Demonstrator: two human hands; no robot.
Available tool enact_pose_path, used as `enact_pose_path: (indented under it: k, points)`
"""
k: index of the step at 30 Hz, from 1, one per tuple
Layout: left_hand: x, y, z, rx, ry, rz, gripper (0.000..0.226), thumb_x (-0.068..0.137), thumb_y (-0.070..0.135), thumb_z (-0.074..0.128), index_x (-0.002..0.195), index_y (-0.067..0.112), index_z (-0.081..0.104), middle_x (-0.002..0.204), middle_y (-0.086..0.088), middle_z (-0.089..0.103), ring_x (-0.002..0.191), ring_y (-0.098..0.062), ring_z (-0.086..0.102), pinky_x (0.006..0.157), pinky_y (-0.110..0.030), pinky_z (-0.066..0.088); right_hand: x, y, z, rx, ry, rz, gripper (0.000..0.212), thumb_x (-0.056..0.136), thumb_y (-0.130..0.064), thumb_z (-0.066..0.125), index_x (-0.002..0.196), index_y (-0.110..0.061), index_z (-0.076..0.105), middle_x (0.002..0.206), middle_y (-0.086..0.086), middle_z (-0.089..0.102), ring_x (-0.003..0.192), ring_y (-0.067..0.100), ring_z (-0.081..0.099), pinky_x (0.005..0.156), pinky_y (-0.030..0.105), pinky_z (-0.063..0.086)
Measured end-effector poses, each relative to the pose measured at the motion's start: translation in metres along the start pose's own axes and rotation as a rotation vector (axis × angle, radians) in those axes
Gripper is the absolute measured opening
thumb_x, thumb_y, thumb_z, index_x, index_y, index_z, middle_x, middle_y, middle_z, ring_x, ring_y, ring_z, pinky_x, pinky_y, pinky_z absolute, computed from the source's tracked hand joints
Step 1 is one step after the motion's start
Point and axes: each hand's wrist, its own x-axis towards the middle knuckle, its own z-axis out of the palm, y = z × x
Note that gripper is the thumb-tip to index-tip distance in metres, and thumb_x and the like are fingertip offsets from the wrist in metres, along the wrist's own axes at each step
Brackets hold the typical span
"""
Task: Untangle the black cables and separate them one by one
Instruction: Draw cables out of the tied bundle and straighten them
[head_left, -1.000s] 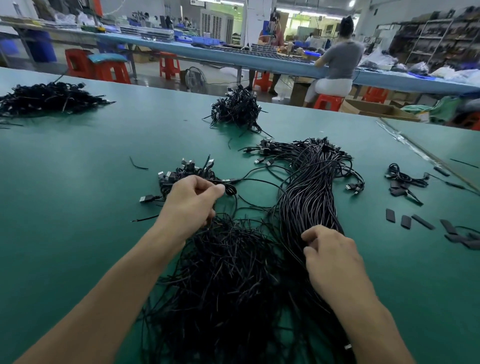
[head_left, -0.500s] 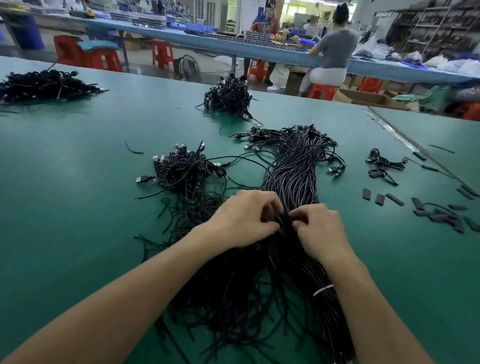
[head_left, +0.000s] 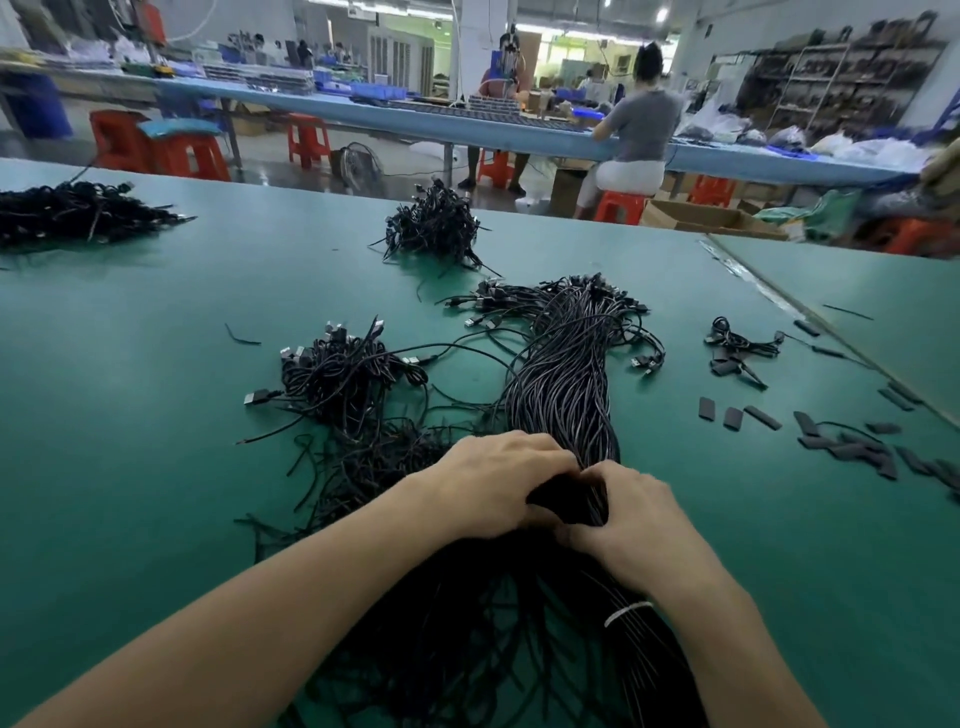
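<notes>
Both your left hand (head_left: 501, 480) and your right hand (head_left: 631, 519) curl their fingers around the thick bundle of black cables (head_left: 563, 389) on the green table (head_left: 130, 415), thumbs almost touching.

One left hand (head_left: 498, 483), one right hand (head_left: 634, 525). One large cable bundle (head_left: 563, 384), one white tie (head_left: 626, 613). Four smaller cable heaps (head_left: 343, 374).

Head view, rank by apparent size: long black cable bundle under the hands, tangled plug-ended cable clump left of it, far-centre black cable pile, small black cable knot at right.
1. long black cable bundle
2. tangled plug-ended cable clump
3. far-centre black cable pile, though farther off, so true size unsure
4. small black cable knot
</notes>
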Motion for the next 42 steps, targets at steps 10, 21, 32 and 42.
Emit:
enact_pose_path:
  k: [10,21,32,42]
  points:
    - [0.038,-0.017,-0.003,0.079,0.108,-0.137,0.03,0.098,0.028,0.058,0.127,0.026,0.051,0.13,0.006,0.054,0.121,-0.021,0.053,0.092,-0.039,0.043,0.054,-0.02,0.005,0.004,0.292,0.036,0.025,0.083,-0.024,0.073,0.106,-0.024,0.064,0.099,0.007,0.064,0.093,0.033,0.063,0.078,0.035,0.049]
    - [0.033,-0.034,-0.004,-0.038,0.083,-0.257,0.033,0.099,0.033,0.056,0.132,0.03,0.056,0.133,0.006,0.057,0.124,-0.022,0.054,0.097,-0.045,0.048,0.061,-0.004,-0.006,0.155,0.258,-0.015,0.003,0.088,-0.023,0.067,0.088,-0.021,0.068,0.083,-0.007,0.065,0.091,0.017,0.061,0.074,0.025,0.043]
    - [0.027,-0.025,0.005,-0.229,0.205,-0.252,0.016,0.088,0.025,0.062,0.103,0.029,0.059,0.111,0.005,0.056,0.103,-0.019,0.055,0.087,-0.039,0.048,0.006,0.003,-0.011,0.105,0.22,0.027,0.021,0.07,-0.027,0.085,0.079,-0.027,0.066,0.075,-0.007,0.066,0.082,0.016,0.063,0.077,0.035,0.053]
    - [0.019,-0.021,0.013,-0.343,0.235,-0.233,0.026,0.088,0.044,0.068,0.112,0.035,0.065,0.107,0.008,0.064,0.106,-0.011,0.058,0.095,-0.038,0.049,0.016,0.014,-0.012,0.256,0.197,0.07,0.019,0.072,-0.034,0.086,0.065,-0.027,0.07,0.066,-0.011,0.068,0.072,0.003,0.062,0.055,0.018,0.041]
